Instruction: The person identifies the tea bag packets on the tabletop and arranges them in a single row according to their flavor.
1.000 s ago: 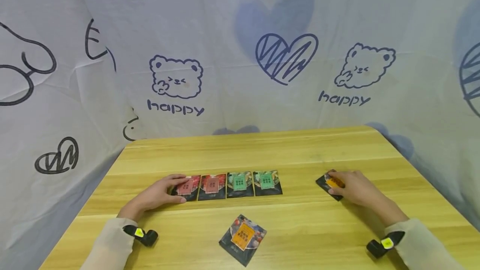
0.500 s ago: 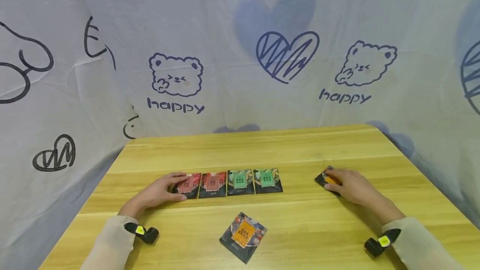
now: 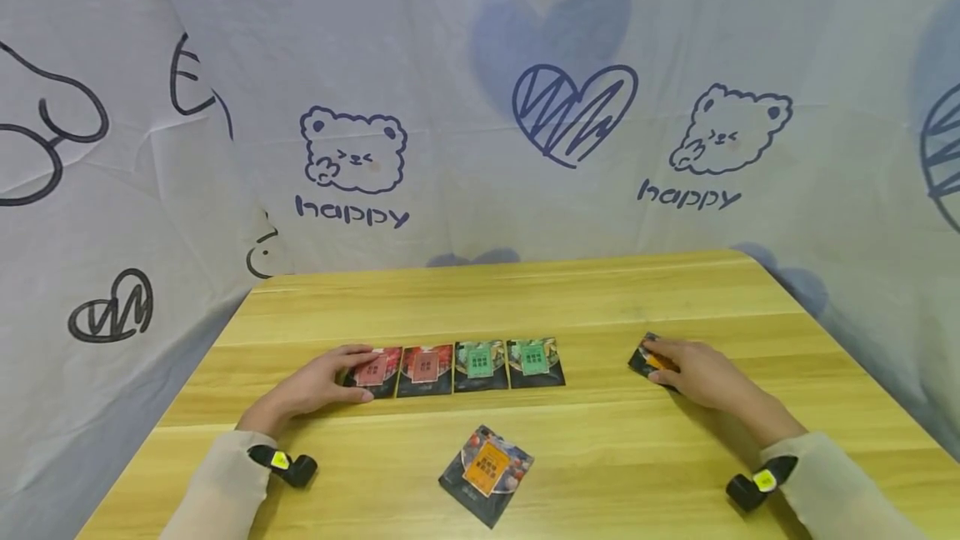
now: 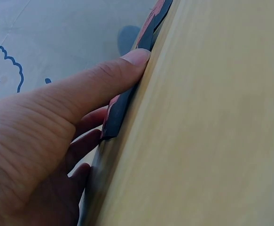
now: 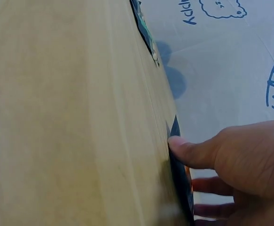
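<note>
My left hand (image 3: 318, 382) rests at the left end of a row of flat sachets, its thumb and fingers holding the edges of a red-labelled sachet (image 3: 381, 375). In the left wrist view, the thumb lies along the near edge of this dark sachet (image 4: 117, 115), with the fingers behind. Over on the right, my right hand (image 3: 705, 372) pinches an orange-labelled sachet (image 3: 641, 359) between thumb and fingers and covers much of its face. The right wrist view shows this sachet (image 5: 178, 176) tilted, one corner raised.
Another red-labelled sachet (image 3: 425, 372) and two green-labelled sachets (image 3: 480, 366) continue the row side by side. A second orange-labelled sachet (image 3: 487, 475) lies turned askew nearer the front. The wooden table (image 3: 495, 302) ends against a printed cloth backdrop (image 3: 465, 190).
My right hand has slid slightly left, bringing its orange-labelled sachet with it and turning it a little. The left hand and the other sachets stay put.
</note>
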### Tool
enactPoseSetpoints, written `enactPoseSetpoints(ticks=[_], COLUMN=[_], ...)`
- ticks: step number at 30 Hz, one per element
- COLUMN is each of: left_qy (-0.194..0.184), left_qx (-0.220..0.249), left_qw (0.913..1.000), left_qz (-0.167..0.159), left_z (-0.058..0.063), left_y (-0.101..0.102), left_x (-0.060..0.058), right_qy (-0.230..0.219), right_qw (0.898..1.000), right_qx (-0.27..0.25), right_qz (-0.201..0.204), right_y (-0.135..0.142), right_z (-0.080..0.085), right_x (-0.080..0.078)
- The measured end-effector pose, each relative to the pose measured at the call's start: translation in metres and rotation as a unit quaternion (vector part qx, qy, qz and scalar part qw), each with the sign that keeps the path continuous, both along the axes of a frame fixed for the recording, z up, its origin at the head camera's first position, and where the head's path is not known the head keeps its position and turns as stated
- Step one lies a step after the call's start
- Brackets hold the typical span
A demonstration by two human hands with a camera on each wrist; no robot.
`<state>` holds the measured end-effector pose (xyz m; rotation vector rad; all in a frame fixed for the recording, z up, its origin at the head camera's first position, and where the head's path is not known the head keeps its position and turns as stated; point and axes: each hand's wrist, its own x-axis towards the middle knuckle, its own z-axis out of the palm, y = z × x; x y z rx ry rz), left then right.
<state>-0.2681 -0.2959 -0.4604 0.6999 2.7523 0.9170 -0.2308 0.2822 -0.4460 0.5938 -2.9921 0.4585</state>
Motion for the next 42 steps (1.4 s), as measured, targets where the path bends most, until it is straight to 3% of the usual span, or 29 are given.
enactPoseSetpoints(ticks=[9, 16, 25, 42], left_qy=[-0.004, -0.009, -0.010, -0.010], left_qx=[-0.005, -0.006, -0.009, -0.007], left_qw=[1.0000, 0.9999, 0.9999, 0.9999], left_qz=[0.001, 0.004, 0.011, 0.008], left_z=[0.001, 0.004, 0.004, 0.003], left_y=[-0.001, -0.001, 0.000, -0.001], left_x=[-0.001, -0.001, 0.000, 0.000], right_qy=[0.005, -0.017, -0.033, -0.054], right_qw=[1.000, 0.999, 0.996, 0.993], right_qx=[-0.019, -0.027, -0.051, -0.050], right_qz=[0.010, 0.017, 0.058, 0.095], right_y=[-0.004, -0.007, -0.012, -0.037], right_z=[-0.002, -0.002, -0.002, -0.005], right_x=[-0.009, -0.017, -0.027, -0.038])
